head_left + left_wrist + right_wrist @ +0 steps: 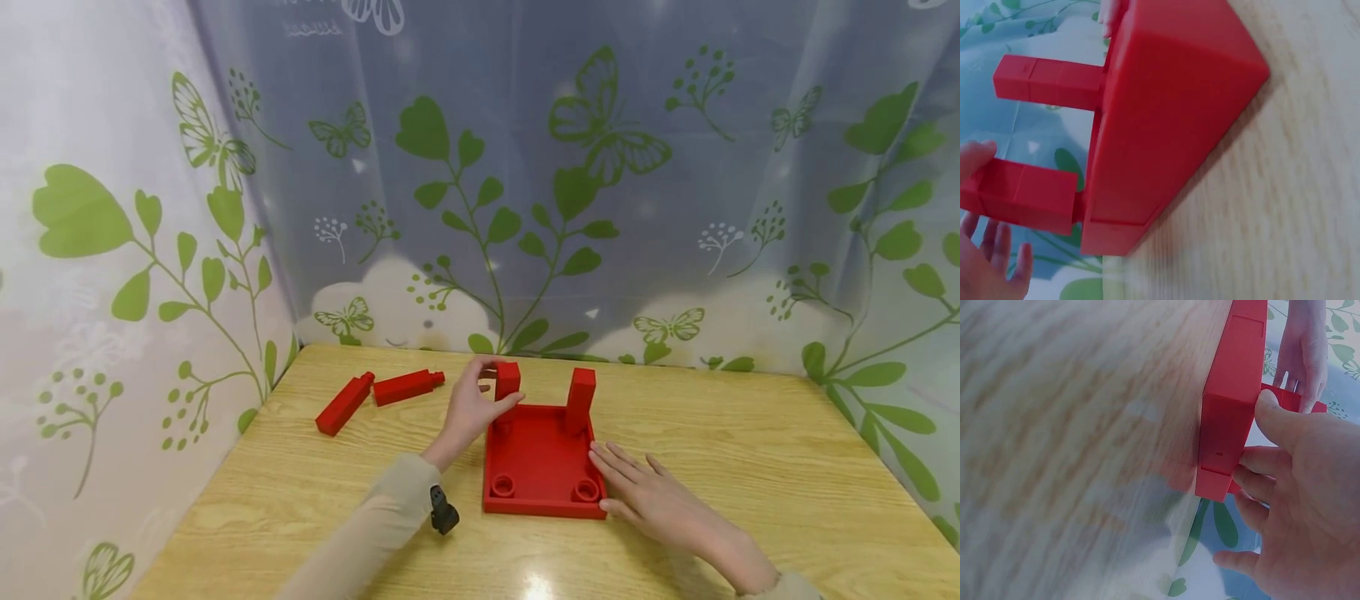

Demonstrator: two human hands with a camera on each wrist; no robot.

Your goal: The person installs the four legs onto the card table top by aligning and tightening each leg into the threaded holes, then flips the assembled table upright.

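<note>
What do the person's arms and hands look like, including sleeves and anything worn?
The left sleeve is long and light beige, with a small black device at its wrist end. The right sleeve looks similarly beige, though the head view shows only its end. The left hand and right hand are bare, without gloves.

Left sleeve (367, 529): beige, long, softly creased, at seven o'clock. Wrist fitting (444, 512): small, black, at four o'clock of the left cuff. Right sleeve (787, 588): beige, cuff part only visible, between four and five o'clock. Left grip (472, 403), right grip (652, 498): bare.
</note>
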